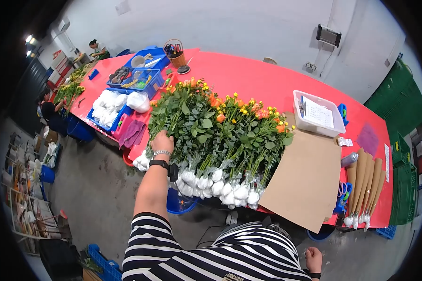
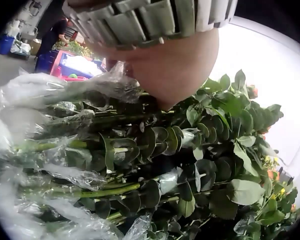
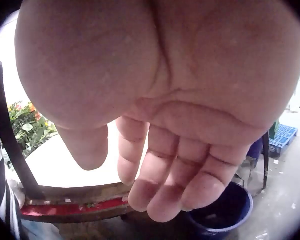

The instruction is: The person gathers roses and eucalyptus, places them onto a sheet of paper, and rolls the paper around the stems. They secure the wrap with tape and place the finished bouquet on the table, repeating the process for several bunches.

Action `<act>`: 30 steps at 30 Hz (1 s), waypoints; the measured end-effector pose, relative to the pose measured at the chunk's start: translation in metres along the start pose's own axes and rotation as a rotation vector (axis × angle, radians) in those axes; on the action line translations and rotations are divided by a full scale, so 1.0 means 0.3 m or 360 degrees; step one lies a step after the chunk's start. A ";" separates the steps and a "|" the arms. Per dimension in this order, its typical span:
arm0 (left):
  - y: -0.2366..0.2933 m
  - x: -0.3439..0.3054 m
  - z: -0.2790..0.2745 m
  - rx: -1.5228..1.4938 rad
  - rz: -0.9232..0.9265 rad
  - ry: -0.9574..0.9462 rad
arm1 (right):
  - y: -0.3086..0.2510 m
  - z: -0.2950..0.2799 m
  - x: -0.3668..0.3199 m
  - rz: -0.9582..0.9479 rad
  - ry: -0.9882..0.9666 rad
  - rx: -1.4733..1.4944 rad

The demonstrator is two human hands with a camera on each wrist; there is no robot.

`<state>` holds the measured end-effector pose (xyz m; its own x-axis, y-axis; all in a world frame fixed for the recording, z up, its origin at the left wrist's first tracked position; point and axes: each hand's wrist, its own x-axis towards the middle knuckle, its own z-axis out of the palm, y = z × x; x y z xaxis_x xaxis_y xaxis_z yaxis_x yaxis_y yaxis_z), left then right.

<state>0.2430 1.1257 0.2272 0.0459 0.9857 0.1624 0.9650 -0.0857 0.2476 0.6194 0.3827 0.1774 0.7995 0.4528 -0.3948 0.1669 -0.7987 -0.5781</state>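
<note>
- The bunches of roses and eucalyptus (image 1: 211,136) lie side by side across the near edge of the red table (image 1: 248,75). Their white-wrapped stem ends (image 1: 215,187) hang over that edge.
- The left hand (image 1: 162,139) rests on the leftmost bunch, fingers buried in the leaves; whether they grip the stems I cannot tell.
- The right hand (image 1: 313,259) hangs low beside the striped shirt, fingers loosely curled and holding nothing.
- This looks like the reach for one bunch. Lifting it free would call for a hold round its stems alone, since neighbouring foliage overlaps.
- Only the left wrist view shows the clear plastic sleeves (image 2: 55,150) round the stems, just under the heel of the hand (image 2: 175,65).
- Only the right wrist view shows the empty palm (image 3: 160,125), above a blue bucket (image 3: 225,210).
- Only the head view shows the brown paper sheets (image 1: 305,178) just right of the bunches.
</note>
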 end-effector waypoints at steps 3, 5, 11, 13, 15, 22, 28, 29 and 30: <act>-0.044 -0.011 0.012 -0.0214 0.0023 0.0141 | -0.056 -0.005 -0.019 0.0017 0.0009 -0.0018; -0.080 -0.011 0.008 -0.0408 0.0157 0.0459 | -0.067 0.000 -0.004 -0.0056 0.0049 -0.0032; -0.120 -0.155 -0.189 -0.0933 0.0098 0.0550 | -0.194 -0.036 0.089 -0.0356 -0.0032 -0.0137; -0.033 -0.307 -0.318 -0.1306 0.0102 0.0414 | -0.268 -0.047 0.133 -0.0375 -0.0087 -0.0154; 0.032 -0.448 -0.329 -0.1645 0.0156 0.0246 | -0.337 -0.063 0.176 -0.0606 -0.0135 -0.0173; 0.450 -1.003 -0.163 -0.1837 0.0705 -0.0622 | -0.616 -0.132 0.209 -0.1358 -0.0406 -0.0063; 0.907 -1.379 -0.158 -0.1549 0.1454 -0.0610 | -0.663 -0.268 0.122 -0.1680 -0.0326 0.0393; 0.946 -1.412 -0.101 -0.1483 0.1649 -0.0582 | -0.623 -0.259 0.148 -0.1881 -0.0225 0.0451; 0.980 -1.440 -0.034 -0.1415 0.1839 -0.0542 | -0.582 -0.249 0.181 -0.2088 -0.0122 0.0503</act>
<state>0.5041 0.6732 0.2396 0.8309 0.2888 0.4756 -0.1073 -0.7555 0.6463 0.6768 0.5170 0.3101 0.1186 0.8344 0.5383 0.6291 0.3563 -0.6909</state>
